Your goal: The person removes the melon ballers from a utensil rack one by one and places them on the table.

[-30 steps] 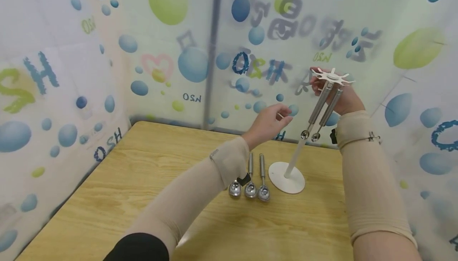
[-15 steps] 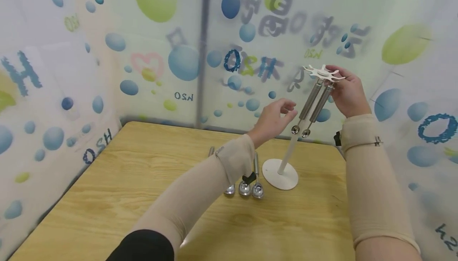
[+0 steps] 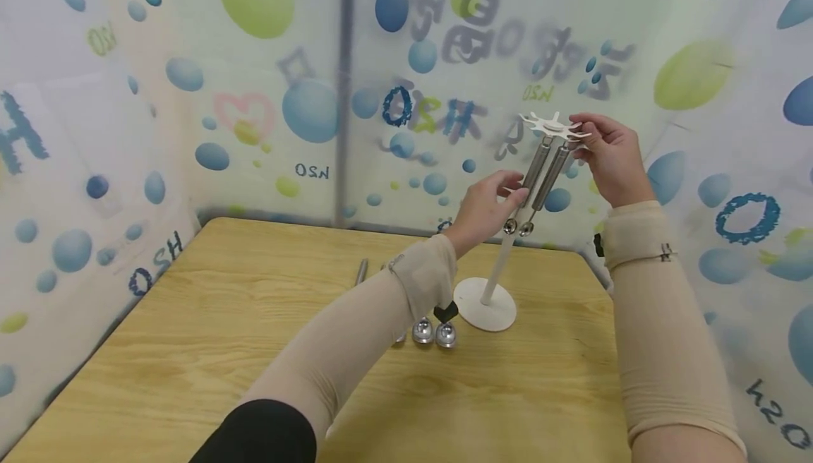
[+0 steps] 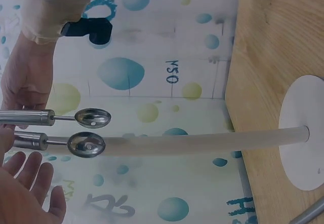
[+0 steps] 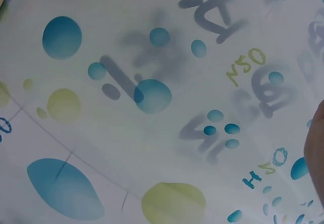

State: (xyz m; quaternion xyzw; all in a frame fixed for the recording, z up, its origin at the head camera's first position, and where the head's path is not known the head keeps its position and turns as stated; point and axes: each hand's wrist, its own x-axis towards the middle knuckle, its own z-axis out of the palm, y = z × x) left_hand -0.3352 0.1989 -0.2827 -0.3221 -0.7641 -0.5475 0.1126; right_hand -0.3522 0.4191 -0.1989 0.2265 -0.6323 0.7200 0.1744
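Note:
A white stand has a round base (image 3: 470,305), a thin post (image 3: 498,265) and a star-shaped hook rack (image 3: 551,126) on top. Two small metal spoons (image 3: 537,170) with thick handles hang from the rack, bowls downward. My right hand (image 3: 612,156) pinches an arm at the rack's right edge between thumb and fingers. Close beside the left hanging spoon is my left hand (image 3: 485,205), its fingers loosely bent and grasping nothing. The left wrist view shows its spread fingers (image 4: 30,176) near the spoon handles (image 4: 28,140); whether they touch is unclear.
Several larger metal spoons lie on the wooden table (image 3: 254,293), partly hidden under my left forearm; two bowls (image 3: 435,333) and a handle (image 3: 362,271) show. Patterned curtains (image 3: 305,46) surround the table. The right wrist view holds mostly curtain, with a sliver of hand (image 5: 317,153).
My right hand has come from behind the rack to its right edge. The head view has shifted, so the stand sits further left. My left hand is now closer to the hanging spoons.

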